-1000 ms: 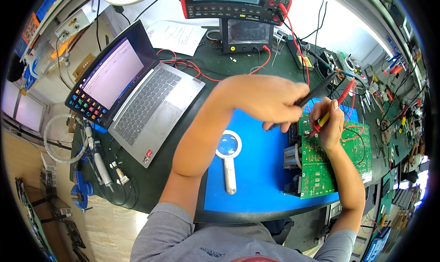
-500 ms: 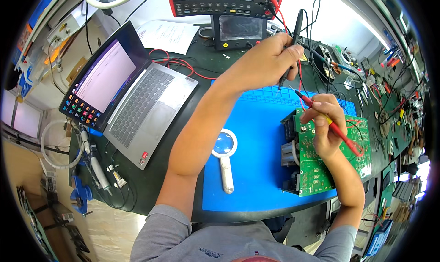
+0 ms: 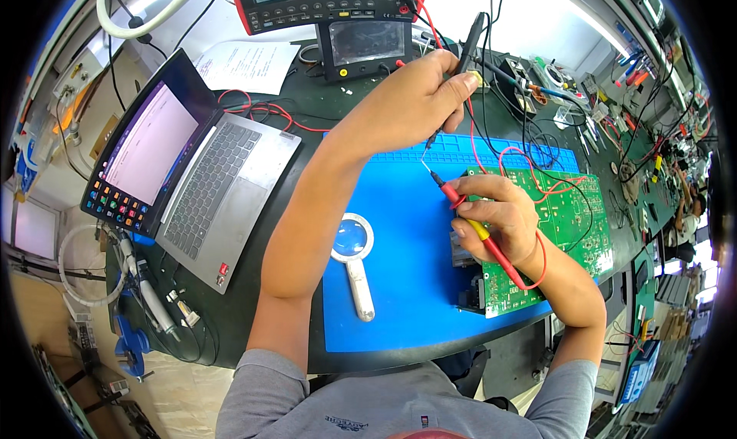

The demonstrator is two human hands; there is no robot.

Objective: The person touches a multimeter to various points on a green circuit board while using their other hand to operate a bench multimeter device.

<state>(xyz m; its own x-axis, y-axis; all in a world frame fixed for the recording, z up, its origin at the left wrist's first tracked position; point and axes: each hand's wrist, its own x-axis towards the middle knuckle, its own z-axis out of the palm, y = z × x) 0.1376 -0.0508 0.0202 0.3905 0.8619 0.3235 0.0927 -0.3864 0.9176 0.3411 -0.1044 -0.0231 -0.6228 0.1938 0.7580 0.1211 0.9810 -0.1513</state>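
My left hand point(image 3: 426, 101) is closed on a black test probe point(image 3: 470, 43), held slantwise above the far part of the blue mat point(image 3: 407, 285), its tip down. In my right hand point(image 3: 503, 212), closed too, is a red-and-yellow test probe point(image 3: 503, 262) with its tip up and to the left. The two tips come together over the mat; whether they touch I cannot tell. Behind and below my right hand lies a green circuit board point(image 3: 572, 224) with bulky dark parts along its left edge. A white-rimmed magnifying glass point(image 3: 359, 285) rests on the mat, left of the board.
A bench multimeter point(image 3: 315, 9) stands at the back on a dark unit with a screen point(image 3: 367, 41). The open laptop point(image 3: 215, 170) sits at left, a paper sheet point(image 3: 244, 64) behind it. Loose cables and hand tools crowd the right side. Red and black leads cross the board.
My right hand has moved left, bringing the red-and-yellow probe's tip close to the black one's. The whole view has shifted, so the bench appears further left.
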